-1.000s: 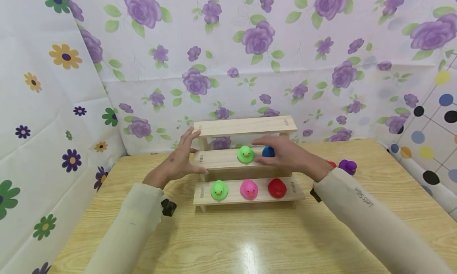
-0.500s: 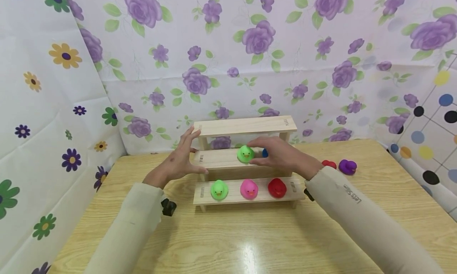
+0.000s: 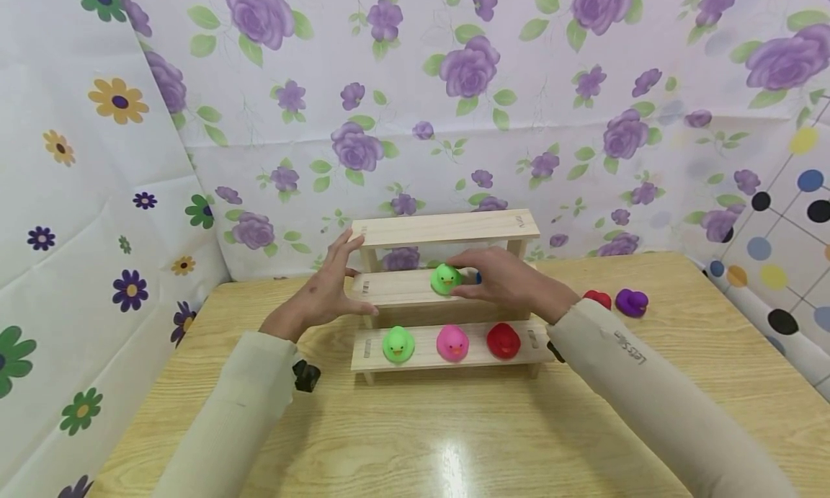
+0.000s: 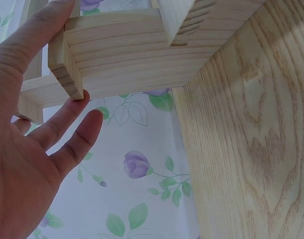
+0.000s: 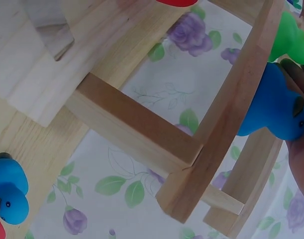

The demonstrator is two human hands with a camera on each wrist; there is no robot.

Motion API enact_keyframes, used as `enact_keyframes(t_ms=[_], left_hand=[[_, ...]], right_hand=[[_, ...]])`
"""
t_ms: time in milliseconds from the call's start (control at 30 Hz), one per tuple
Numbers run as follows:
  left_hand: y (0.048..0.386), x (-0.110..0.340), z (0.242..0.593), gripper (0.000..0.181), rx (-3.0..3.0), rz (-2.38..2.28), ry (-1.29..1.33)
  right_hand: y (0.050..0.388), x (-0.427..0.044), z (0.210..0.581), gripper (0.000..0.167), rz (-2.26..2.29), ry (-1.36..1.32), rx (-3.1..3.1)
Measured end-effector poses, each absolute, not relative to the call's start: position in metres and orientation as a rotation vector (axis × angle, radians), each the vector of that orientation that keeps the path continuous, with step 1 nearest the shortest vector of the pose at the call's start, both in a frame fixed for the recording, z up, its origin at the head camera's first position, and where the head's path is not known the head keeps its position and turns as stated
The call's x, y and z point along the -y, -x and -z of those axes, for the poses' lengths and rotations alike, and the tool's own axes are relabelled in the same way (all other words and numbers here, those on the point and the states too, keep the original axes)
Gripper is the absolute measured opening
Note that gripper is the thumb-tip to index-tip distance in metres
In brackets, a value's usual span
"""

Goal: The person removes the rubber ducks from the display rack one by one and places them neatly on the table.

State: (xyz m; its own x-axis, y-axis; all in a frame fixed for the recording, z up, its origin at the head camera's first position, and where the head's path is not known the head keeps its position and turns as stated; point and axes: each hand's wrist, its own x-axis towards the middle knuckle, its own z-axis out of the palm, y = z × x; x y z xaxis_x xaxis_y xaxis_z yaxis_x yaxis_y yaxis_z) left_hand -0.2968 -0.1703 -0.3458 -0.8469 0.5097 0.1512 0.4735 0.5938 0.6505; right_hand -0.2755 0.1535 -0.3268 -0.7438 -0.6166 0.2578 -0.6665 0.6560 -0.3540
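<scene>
A three-step wooden display rack (image 3: 395, 289) stands on the table. My left hand (image 3: 324, 289) grips its left end, thumb at the front of the middle board, other fingers against the edge (image 4: 67, 59). On the middle board, my right hand (image 3: 509, 278) pinches a blue rubber duck (image 5: 276, 104), mostly covered by the fingers in the head view. Just left of those fingers sits a green rubber duck (image 3: 446, 279). Along the bottom board, another green duck (image 3: 398, 345), a pink duck (image 3: 452, 344) and a red duck (image 3: 503, 341) sit in a row.
Right of the rack, a red duck (image 3: 598, 298) and a purple duck (image 3: 632, 303) lie on the wooden table (image 3: 415, 433). A further blue duck (image 5: 10, 189) shows in the right wrist view. Flowered cloth (image 3: 421, 123) hangs behind the rack.
My right hand has slid slightly left along the middle board with the blue duck, closer to the green duck. The left hand has stayed on the rack.
</scene>
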Motion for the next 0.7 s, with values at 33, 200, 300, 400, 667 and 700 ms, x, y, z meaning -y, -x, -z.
enact_keyframes(t_ms=[33, 200, 300, 400, 667, 700], left_hand=[[0.297, 0.170, 0.346, 0.122, -2.758, -1.104, -0.853], [0.297, 0.171, 0.346, 0.122, -2.749, -1.119, -0.852], [0.297, 0.171, 0.345, 0.122, -2.746, -1.122, -0.849], [0.296, 0.171, 0.345, 0.122, -2.739, -1.133, -0.842], [0.295, 0.171, 0.345, 0.121, -2.731, -1.132, -0.848], [0.295, 0.171, 0.345, 0.121, -2.736, -1.127, -0.850]], right_hand=[[0.276, -0.153, 0.327, 0.043, -0.656, -1.071, 2.754], [0.277, -0.151, 0.329, 0.036, -0.664, -1.065, 2.757], [0.278, -0.150, 0.329, 0.032, -0.659, -1.065, 2.746], [0.278, -0.149, 0.328, 0.030, -0.644, -1.063, 2.732], [0.267, -0.150, 0.317, 0.038, -0.647, -1.019, 2.743], [0.265, -0.151, 0.315, 0.039, -0.644, -1.013, 2.742]])
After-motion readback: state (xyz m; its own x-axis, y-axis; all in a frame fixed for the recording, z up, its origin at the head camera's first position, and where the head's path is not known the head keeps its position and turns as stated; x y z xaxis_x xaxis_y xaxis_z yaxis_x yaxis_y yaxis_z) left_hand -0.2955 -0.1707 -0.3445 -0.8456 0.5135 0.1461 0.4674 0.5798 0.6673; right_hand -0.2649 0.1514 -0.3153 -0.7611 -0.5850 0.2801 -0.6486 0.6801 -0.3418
